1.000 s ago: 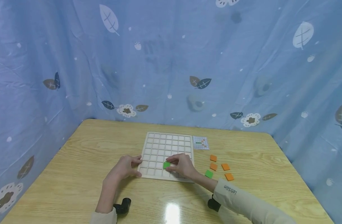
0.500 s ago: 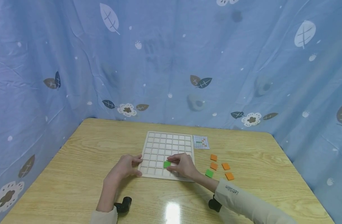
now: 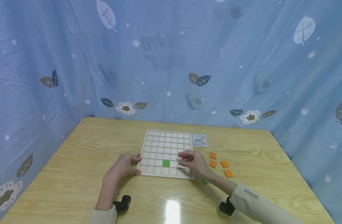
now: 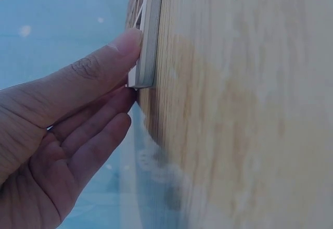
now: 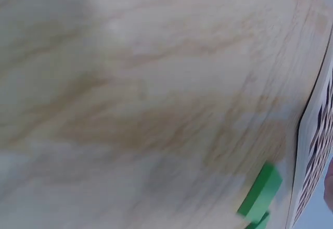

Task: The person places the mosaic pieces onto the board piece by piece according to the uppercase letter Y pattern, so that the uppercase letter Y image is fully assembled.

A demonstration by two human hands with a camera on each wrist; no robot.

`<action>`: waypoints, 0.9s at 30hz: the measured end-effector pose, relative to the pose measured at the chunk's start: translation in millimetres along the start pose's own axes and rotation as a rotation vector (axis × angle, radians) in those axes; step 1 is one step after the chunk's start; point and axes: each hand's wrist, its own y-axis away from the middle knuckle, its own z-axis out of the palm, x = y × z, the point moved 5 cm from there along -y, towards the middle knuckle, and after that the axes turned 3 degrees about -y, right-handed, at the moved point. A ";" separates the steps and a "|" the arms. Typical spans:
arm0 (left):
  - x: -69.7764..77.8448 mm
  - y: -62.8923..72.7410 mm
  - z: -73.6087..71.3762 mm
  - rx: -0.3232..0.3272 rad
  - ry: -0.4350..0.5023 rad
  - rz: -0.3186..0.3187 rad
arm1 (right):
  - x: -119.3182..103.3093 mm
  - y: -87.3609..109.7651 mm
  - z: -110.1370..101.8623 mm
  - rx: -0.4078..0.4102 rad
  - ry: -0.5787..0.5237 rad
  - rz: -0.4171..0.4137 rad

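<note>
Right hand [image 3: 194, 161] has let go of the green tile [image 3: 166, 162] and drawn off to the right; its thumb and fingers are apart, with nothing seen between them, over the right side of the board [image 3: 143, 154]. That tile now lies in a square in the second row from the near edge, so this placement looks finished. Left hand [image 3: 124, 165] touches the board's left edge, thumb and fingertips spread, as it did a moment ago, probably steadying it.

Four orange tiles [image 3: 228, 173] lie right of the board, seemingly unused so far. More green [image 3: 206, 181] shows by the right wrist, too covered to count. A small card [image 3: 200, 140] with coloured squares sits just beside the board's far right corner.

Underneath is a wood-grain table [image 3: 103, 137], bright with glare near the front. Behind and at the sides hangs a blue curtain [image 3: 165, 56] printed with leaves and flowers.
</note>
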 end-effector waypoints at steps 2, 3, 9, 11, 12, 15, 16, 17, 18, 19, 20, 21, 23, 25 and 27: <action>0.4 -0.4 -0.3 0.000 -0.001 -0.002 | 2.5 4.6 -7.5 -0.003 -0.027 0.006; 0.9 -0.6 -0.6 -0.002 -0.003 0.002 | 3.6 7.5 -11.5 -0.003 -0.048 0.013; 3.6 0.0 -0.8 -0.005 -0.009 0.014 | 13.5 31.8 -37.3 0.044 -0.122 0.052; 3.4 0.5 -0.1 -0.007 -0.007 0.009 | 16.5 41.3 -45.1 0.029 -0.135 0.054; 3.6 1.0 0.1 -0.008 -0.003 0.005 | 17.4 45.9 -48.5 0.015 -0.144 0.046; 4.0 1.4 0.3 -0.013 -0.002 0.004 | 20.8 59.2 -56.7 -0.063 -0.173 0.016; 4.2 1.6 0.2 -0.013 0.001 -0.001 | 22.5 63.4 -58.9 -0.085 -0.184 0.008; 3.9 1.6 0.3 -0.013 0.001 -0.004 | 24.3 67.2 -60.9 -0.105 -0.185 -0.003; 4.1 1.8 0.2 -0.013 0.005 -0.007 | 26.1 70.4 -62.7 -0.118 -0.186 -0.019; 4.1 1.8 0.1 -0.013 0.003 -0.005 | 27.8 73.3 -64.3 -0.126 -0.180 -0.027; 4.5 2.2 -0.2 -0.013 0.006 -0.005 | 29.5 75.6 -65.8 -0.129 -0.174 -0.034; 4.1 2.0 -0.2 -0.014 0.007 -0.003 | 31.1 77.7 -67.1 -0.129 -0.169 -0.036; 4.1 2.0 -0.4 -0.012 0.008 -0.005 | 33.5 80.6 -69.0 -0.123 -0.131 -0.042; 4.4 2.1 -0.5 -0.014 0.007 -0.004 | 34.0 82.0 -69.7 -0.120 -0.062 -0.057; 4.2 2.0 -0.3 -0.015 0.002 -0.008 | 33.5 82.6 -69.4 -0.119 0.028 -0.076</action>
